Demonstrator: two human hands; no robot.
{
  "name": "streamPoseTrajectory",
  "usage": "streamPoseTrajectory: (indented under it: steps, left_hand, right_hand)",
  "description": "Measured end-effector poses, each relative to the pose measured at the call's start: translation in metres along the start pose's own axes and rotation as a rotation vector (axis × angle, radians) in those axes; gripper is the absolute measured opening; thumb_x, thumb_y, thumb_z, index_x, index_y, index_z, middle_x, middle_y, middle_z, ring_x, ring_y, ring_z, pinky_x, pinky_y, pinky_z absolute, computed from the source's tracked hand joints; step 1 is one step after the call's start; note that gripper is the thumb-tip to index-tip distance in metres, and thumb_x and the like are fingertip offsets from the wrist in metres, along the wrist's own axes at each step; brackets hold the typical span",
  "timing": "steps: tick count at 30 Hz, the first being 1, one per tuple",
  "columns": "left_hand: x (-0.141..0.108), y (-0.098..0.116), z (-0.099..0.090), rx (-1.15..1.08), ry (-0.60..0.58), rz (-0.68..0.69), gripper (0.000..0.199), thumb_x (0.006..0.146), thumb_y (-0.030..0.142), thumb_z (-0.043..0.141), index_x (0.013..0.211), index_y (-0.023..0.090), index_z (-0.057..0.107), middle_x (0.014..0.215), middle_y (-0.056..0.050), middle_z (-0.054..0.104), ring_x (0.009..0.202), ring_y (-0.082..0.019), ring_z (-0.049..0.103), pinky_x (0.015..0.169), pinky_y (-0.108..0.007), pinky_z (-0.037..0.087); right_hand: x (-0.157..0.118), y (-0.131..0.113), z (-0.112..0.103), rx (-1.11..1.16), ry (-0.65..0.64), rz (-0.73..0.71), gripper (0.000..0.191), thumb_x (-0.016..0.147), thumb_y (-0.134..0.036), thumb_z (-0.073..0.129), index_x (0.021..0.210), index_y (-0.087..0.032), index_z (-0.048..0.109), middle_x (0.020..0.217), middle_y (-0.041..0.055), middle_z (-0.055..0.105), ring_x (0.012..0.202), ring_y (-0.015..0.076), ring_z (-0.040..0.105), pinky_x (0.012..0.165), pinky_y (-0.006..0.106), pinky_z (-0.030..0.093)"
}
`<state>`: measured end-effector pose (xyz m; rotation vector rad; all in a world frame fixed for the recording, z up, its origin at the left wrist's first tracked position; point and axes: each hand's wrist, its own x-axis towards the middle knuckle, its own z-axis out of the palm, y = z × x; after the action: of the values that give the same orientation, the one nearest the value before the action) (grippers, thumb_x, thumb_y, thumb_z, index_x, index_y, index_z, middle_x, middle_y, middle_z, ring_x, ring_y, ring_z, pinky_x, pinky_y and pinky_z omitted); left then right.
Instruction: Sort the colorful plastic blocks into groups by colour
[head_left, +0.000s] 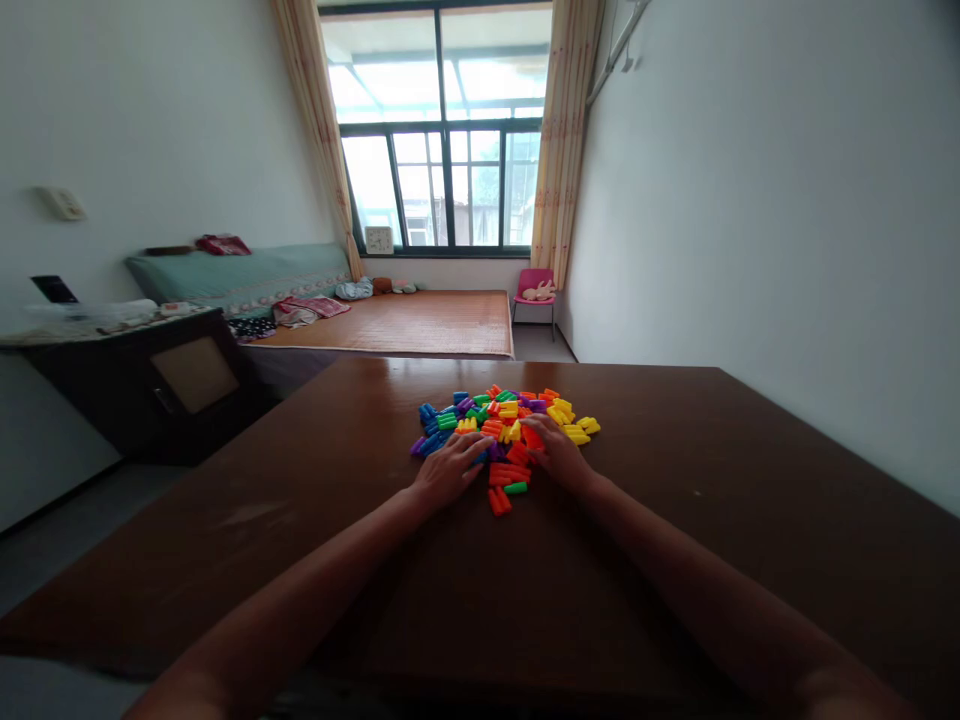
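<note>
A heap of small plastic building blocks (pixel 492 428), ribbed and tube-like, lies on the brown table. My left hand (pixel 450 468) rests at the near left side of the heap, its fingers stretched over purple and blue pieces. At the near right side is my right hand (pixel 561 456), fingers apart around orange blocks (pixel 531 437) and touching them; no firm grip shows. Yellow blocks (pixel 577 434) lie just beyond it. Closest to me, between the wrists, are a loose orange block (pixel 499 501) and a green block (pixel 516 488).
The dark brown table (pixel 675 450) reaches out on both sides of the heap. Behind it stands a bed (pixel 420 320) with a mat, below a window. A dark cabinet (pixel 135 380) is at the left, and a pink chair (pixel 534 282) is at the back right.
</note>
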<state>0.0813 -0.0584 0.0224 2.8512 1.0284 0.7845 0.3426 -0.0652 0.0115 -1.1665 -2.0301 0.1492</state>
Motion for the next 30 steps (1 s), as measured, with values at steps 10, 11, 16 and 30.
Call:
streamPoseTrajectory:
  steps: [10, 11, 16, 30]
  left_hand:
    - [0.007, -0.049, -0.009, 0.060, 0.198, -0.424, 0.042, 0.089, 0.040, 0.049, 0.129, 0.026, 0.055, 0.140, -0.008, 0.047, 0.131, -0.029, 0.039, 0.107, -0.049, 0.036]
    - [0.000, -0.058, -0.009, 0.082, 0.184, -0.521, 0.045, 0.088, 0.044, 0.049, 0.129, 0.026, 0.055, 0.140, -0.010, 0.047, 0.132, -0.030, 0.038, 0.106, -0.050, 0.037]
    - [-0.021, -0.079, 0.015, 0.017, 0.113, -0.656, 0.050, 0.090, 0.053, 0.042, 0.130, 0.026, 0.052, 0.138, -0.011, 0.051, 0.128, -0.030, 0.044, 0.102, -0.053, 0.039]
    - [0.003, 0.010, 0.002, -0.161, 0.075, -0.082, 0.040, 0.095, 0.036, 0.040, 0.132, 0.024, 0.053, 0.147, -0.007, 0.041, 0.139, -0.023, 0.031, 0.114, -0.044, 0.029]
  right_hand:
    - [-0.001, 0.067, -0.034, -0.084, 0.265, 0.438, 0.037, 0.084, -0.026, 0.046, 0.116, -0.019, 0.062, 0.111, 0.0099, 0.066, 0.100, 0.0228, 0.061, 0.093, 0.040, 0.047]
    - [-0.007, 0.077, -0.038, -0.131, 0.273, 0.498, 0.036, 0.085, -0.029, 0.046, 0.114, -0.019, 0.063, 0.109, 0.0105, 0.067, 0.101, 0.0235, 0.061, 0.094, 0.040, 0.046]
    - [-0.022, 0.096, -0.028, -0.229, 0.213, 0.632, 0.044, 0.086, -0.044, 0.049, 0.117, -0.016, 0.062, 0.122, 0.0158, 0.062, 0.110, 0.0289, 0.058, 0.098, 0.045, 0.041]
    - [0.004, 0.023, -0.018, 0.484, 0.117, 0.300, 0.041, 0.083, -0.041, 0.054, 0.120, -0.022, 0.059, 0.120, 0.0085, 0.062, 0.109, 0.0212, 0.059, 0.086, 0.035, 0.052]
